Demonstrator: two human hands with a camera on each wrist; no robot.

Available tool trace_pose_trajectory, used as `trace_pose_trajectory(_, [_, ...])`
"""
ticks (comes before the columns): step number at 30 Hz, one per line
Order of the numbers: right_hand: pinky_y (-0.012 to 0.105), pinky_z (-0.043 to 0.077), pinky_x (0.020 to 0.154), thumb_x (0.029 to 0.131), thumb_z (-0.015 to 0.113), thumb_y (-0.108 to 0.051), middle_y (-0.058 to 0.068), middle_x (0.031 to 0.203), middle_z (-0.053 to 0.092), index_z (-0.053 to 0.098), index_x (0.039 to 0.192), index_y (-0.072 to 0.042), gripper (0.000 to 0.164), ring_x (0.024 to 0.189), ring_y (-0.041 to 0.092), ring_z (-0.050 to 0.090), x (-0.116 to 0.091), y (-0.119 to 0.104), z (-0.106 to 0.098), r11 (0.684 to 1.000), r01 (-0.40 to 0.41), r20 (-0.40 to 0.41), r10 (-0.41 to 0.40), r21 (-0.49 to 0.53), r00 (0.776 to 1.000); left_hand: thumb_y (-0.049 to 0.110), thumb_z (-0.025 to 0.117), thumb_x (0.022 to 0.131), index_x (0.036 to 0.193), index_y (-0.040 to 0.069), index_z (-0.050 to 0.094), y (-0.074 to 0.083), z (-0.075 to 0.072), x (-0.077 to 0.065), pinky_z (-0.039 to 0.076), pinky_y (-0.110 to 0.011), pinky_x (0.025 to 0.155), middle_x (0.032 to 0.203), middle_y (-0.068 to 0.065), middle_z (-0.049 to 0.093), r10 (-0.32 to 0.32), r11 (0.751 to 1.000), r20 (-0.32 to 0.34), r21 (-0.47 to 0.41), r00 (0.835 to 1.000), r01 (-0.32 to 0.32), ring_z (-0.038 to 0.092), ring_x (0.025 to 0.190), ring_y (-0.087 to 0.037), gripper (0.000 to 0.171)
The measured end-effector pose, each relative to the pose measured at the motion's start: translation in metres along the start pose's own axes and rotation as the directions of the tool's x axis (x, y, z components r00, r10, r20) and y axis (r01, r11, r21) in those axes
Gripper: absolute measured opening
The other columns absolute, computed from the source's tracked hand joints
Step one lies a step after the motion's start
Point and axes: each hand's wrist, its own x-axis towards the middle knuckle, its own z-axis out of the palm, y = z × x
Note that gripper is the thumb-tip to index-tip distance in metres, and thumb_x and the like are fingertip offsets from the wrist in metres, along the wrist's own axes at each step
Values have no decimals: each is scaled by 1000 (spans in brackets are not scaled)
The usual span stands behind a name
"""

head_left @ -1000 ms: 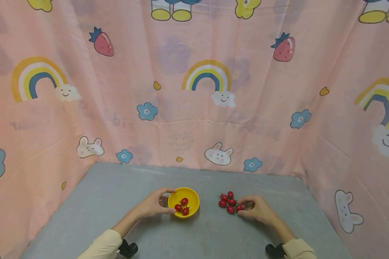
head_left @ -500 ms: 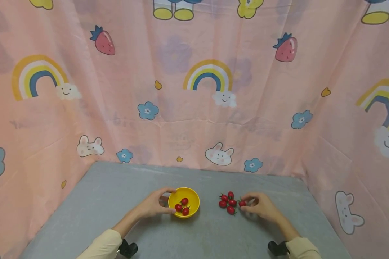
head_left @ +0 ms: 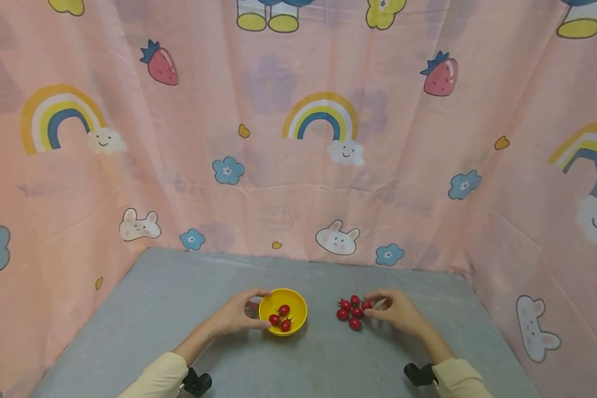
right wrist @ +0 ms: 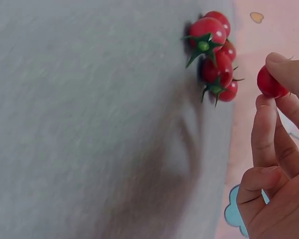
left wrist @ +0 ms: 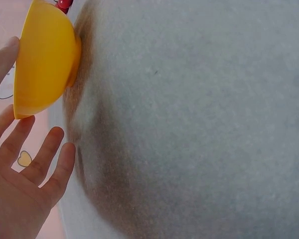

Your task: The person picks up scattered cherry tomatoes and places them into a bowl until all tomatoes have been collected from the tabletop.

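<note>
L hand on yellow bowl, R hand w/ held tom
Head: L hand's grip clamped on yellow bowl's near-hand rim, 3 toms inside, bowl on tabletop; R hand's grip pinches held tom just beside 5 loose toms. L wrist: grip on yellow bowl's edge, bowl seen side-on. R wrist: held tom in grip, clear of tabletop, loose toms nearby.
</note>
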Motion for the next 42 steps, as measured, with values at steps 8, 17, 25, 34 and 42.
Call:
trace_pose_trajectory(8, [27, 49, 60, 89, 81, -19, 5, 98, 70, 74, 109, -3, 26, 71, 20, 60, 11, -10, 8, 999, 41, -8, -41, 33, 999, 24, 85, 86, 141, 7, 55, 1, -1, 0, 56, -42, 90, 142, -14, 54, 14, 1000, 10, -16, 1000, -14, 61, 114, -34, 65])
trace_pose_trajectory(17, [26, 48, 57, 88, 82, -20, 5, 100, 70, 74, 111, -4, 28, 73, 22, 60, 24, -21, 20, 998, 22, -6, -22, 58, 1000, 21, 84, 87, 141, 8, 55, 1, 0, 0, 56, -43, 90, 141, -14, 54, 11, 1000, 13, -22, 1000, -11, 61, 114, -34, 62])
trace_pose_trajectory(25, [25, 50, 55, 87, 82, -18, 4, 100, 70, 74, 108, -4, 26, 72, 19, 61, 34, -29, 33, 991, 118, -4, -118, 67, 993, 23, 84, 87, 141, 9, 55, 0, 0, 0, 56, -41, 90, 142, -13, 54, 8, 1000, 9, -23, 1000, -8, 61, 114, -32, 63])
trace_pose_trajectory(34, [25, 51, 57, 89, 81, -14, 3, 98, 70, 75, 109, -7, 23, 67, 18, 58, 42, -35, 45, 988, 130, 14, -132, 86, 991, 27, 85, 86, 141, 11, 56, 0, 0, -1, 56, -39, 90, 141, -10, 55, -14, 1000, 0, 4, 1000, 14, 62, 113, -29, 65])
trace_pose_trajectory(42, [28, 56, 69, 90, 81, -17, 1, 104, 71, 75, 110, -8, 24, 79, 22, 61, 48, -44, 55, 990, 125, 27, -127, 70, 992, 25, 85, 86, 141, 9, 55, 2, -1, -2, 56, -42, 91, 142, -12, 54, 0, 1000, 2, -7, 1000, 0, 61, 115, -32, 65])
